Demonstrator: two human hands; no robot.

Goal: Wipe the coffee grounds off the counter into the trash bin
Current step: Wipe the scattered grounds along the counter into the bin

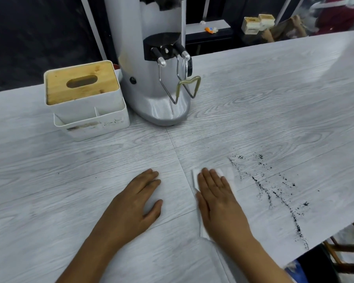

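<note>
Pale grey wood-grain counter (253,103), dark wall behind; a silver coffee grinder (151,78) stands at upper centre, a white tissue box with a bamboo lid (82,92) just left of it. The person's right hand (219,201) lies flat, fingers together and extended, pressing a folded white tissue (227,176) against the counter at lower centre; nothing is pinched, it is palm pressure only. The left hand (137,201) rests open and empty on the bare surface beside it. The coffee grounds (274,193) lie right of the tissue, close to its edge, smeared in thin streaks whose long axis runs from centre right down toward the counter's lower right edge. No trash bin is in view. Judged step: the wiping itself, partway. Next move seems to call for a firm sweep rightward along the streaks to the edge, with the bin beneath.
</note>
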